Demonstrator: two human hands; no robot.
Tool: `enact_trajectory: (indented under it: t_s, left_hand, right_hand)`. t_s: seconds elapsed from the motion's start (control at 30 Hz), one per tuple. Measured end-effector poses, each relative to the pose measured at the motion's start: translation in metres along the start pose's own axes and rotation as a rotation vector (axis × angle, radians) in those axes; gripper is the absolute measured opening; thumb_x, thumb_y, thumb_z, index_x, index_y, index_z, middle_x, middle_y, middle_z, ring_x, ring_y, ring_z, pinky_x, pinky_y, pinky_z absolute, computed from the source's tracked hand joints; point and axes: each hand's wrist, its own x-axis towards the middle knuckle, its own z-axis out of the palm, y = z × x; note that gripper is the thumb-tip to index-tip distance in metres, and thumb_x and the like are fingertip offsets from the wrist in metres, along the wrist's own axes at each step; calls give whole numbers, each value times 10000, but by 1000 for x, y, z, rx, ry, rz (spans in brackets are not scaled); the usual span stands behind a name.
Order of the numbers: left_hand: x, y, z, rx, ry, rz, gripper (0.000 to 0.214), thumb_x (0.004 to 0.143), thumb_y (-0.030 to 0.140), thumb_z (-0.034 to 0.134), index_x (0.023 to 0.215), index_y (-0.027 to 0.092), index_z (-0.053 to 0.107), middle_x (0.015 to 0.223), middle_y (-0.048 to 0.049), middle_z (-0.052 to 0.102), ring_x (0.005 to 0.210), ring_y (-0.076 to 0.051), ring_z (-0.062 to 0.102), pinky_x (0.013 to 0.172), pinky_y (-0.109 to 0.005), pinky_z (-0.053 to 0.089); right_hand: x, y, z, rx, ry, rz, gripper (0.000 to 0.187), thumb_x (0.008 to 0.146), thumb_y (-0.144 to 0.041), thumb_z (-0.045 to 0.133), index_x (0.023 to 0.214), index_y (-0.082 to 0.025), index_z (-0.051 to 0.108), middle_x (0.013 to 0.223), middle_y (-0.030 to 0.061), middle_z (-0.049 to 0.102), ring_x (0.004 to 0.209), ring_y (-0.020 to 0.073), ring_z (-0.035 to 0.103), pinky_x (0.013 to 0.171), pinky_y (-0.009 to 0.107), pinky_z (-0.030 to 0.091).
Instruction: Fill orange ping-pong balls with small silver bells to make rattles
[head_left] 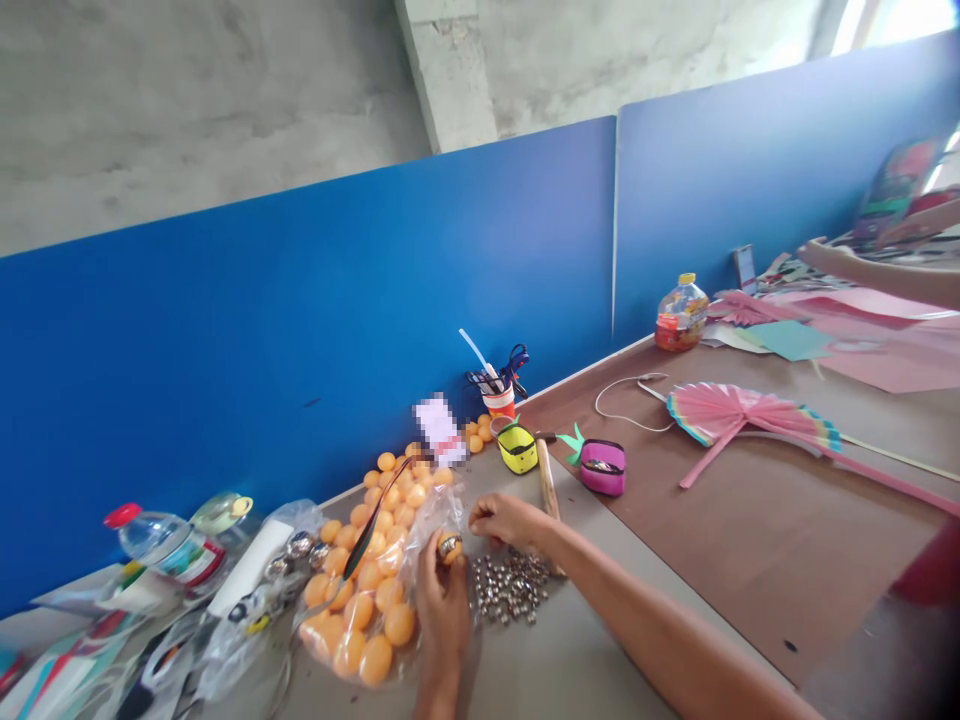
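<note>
Centrally, an orange ball [453,558] in the left hand [441,590], raised over the gray tabletop [540,670]. Nearly round, hence without a clear long axis; faces upward with a dark, shiny patch; cannot tell whether hollow or filled there. Thumb and fingers of the left hand curled about the ball, gripping it from the sides. Right hand [504,522] just beside it, thumb and fingertips drawn together; cannot tell whether anything is pinched between them.

Just below the right hand: a loose heap of metal beads [511,590]. Left of the left hand: a clear bag [360,600] of similar orange balls, with a dark strip [365,545] slanting across. Partly hidden by the right forearm [630,610]: a wooden handle [548,480], long axis running away from the person. Near its far end: a yellow pouch [517,450] and a purple pouch [603,467]. Behind these: a cup [499,402] of tools near the blue partition [300,330]. Farther right: a pink fan [739,415], a yellow-capped bottle [681,320] and a co-worker's arm [885,275]. At far left: a red-capped bottle [171,548], tilted among clutter.
</note>
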Motion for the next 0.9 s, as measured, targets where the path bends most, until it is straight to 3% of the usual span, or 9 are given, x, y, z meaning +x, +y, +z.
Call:
enact_trajectory:
  t_s: [0.13, 0.27, 0.47, 0.67, 0.9]
  left_hand:
    - [-2, 5, -2, -29, -2, 3, 448, 794, 428, 555, 1156, 168, 594, 1179, -146, 644, 1099, -288, 582, 943, -436, 466]
    - [-1, 7, -1, -53, -8, 5, 443, 783, 450, 572, 1133, 181, 616, 1167, -134, 653, 1093, -284, 590, 942, -421, 467]
    - [0, 3, 0, -50, -1, 12, 442, 784, 441, 566, 1132, 172, 611, 1158, -139, 656, 1082, -284, 599, 936, -424, 475]
    - [0, 2, -1, -31, -21, -9, 459, 794, 428, 550, 1163, 157, 582, 1177, -151, 638, 1099, -288, 584, 953, -446, 462]
    - [0, 4, -1, -42, -7, -6, 458, 777, 430, 563, 1133, 143, 595, 1151, -164, 649, 1076, -293, 600, 947, -443, 468]
  right_hand:
    - [-3, 5, -14, -500, 47, 4, 147, 654, -112, 615, 760, -160, 704, 780, 45, 700, 724, 171, 604, 608, 234, 394]
    - [-12, 4, -9, -746, 33, 23, 327, 662, -95, 601, 960, -167, 715, 935, 105, 717, 809, 228, 637, 636, 267, 405]
    - [-16, 0, -2, -835, 15, -36, 231, 687, -49, 550, 836, -107, 716, 888, 178, 713, 797, 275, 651, 629, 294, 399]
    - [-7, 7, -2, -693, 124, -80, 269, 747, -81, 504, 924, -151, 695, 905, 106, 729, 810, 210, 655, 641, 247, 402]
    - [-13, 3, -4, -823, 47, -51, 268, 696, -71, 562, 914, -136, 704, 956, 137, 716, 853, 243, 652, 676, 270, 414]
